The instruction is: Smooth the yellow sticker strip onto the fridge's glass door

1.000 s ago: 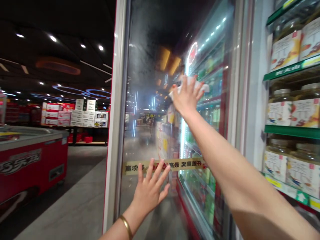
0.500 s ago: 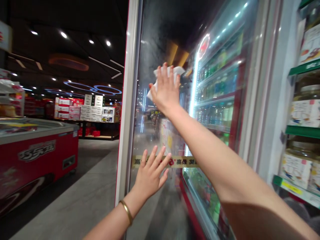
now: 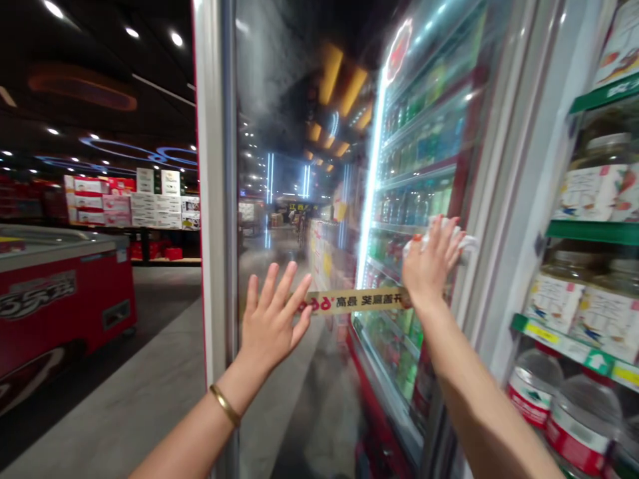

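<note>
A glass cooler door [image 3: 279, 219] in a pale metal frame stands swung out in front of me. My left hand [image 3: 272, 319], a gold bangle at its wrist, lies on the glass with fingers spread, just over the left part of a printed gold strip [image 3: 372, 301]. Near the door's right side, my right hand [image 3: 430, 263] presses a white cloth [image 3: 468, 247] to the pane. The cloth is crumpled and shows past the fingertips; the palm hides the rest. Whether it is fabric or paper I cannot tell.
At right, shelves with green price rails [image 3: 594, 231] hold labelled bottles [image 3: 594, 183] and large clear bottles [image 3: 582, 419]. A red chest freezer [image 3: 64, 313] stands at left, with stacked cartons [image 3: 157, 209] behind. Lit drink shelves [image 3: 424, 159] appear in or through the glass.
My right hand has swept the cloth down and to the right across the glass. My view has shifted right; the left hand stays spread on the door.
</note>
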`<action>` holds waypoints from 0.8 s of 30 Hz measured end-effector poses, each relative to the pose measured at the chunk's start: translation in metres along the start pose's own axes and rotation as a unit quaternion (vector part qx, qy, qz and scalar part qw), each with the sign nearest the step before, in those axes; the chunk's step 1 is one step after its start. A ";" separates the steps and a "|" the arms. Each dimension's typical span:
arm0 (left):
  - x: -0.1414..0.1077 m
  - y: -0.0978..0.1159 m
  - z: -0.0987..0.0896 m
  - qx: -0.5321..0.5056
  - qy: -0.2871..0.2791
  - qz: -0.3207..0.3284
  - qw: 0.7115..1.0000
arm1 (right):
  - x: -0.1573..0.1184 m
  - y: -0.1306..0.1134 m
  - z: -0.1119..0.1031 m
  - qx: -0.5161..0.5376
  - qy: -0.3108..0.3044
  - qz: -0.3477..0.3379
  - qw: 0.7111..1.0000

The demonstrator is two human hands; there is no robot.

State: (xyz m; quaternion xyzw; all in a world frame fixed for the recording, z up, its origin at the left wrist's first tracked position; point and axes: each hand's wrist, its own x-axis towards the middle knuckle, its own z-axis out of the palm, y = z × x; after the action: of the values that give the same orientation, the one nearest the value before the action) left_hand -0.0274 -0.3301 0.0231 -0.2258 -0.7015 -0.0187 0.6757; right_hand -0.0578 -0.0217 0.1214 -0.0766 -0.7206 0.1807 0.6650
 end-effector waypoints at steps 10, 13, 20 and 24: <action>0.000 0.006 -0.006 0.025 -0.043 0.005 0.999 | -0.161 0.079 0.003 0.009 -0.027 -0.100 0.995; 0.000 0.006 -0.009 0.007 -0.062 -0.006 0.998 | -0.160 0.069 0.003 -0.002 0.032 0.008 0.999; 0.001 0.005 -0.010 -0.023 -0.074 -0.008 0.997 | -0.261 0.041 0.004 0.019 -0.086 -0.230 0.969; 0.001 0.003 -0.010 -0.050 -0.081 -0.021 0.995 | -0.265 0.087 -0.003 -0.019 -0.022 0.018 0.999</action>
State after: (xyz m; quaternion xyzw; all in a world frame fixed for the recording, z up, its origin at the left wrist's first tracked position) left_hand -0.0173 -0.3304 0.0237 -0.2450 -0.7569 -0.0494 0.6038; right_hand -0.0382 -0.0339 -0.1566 -0.0980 -0.7368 0.1803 0.6443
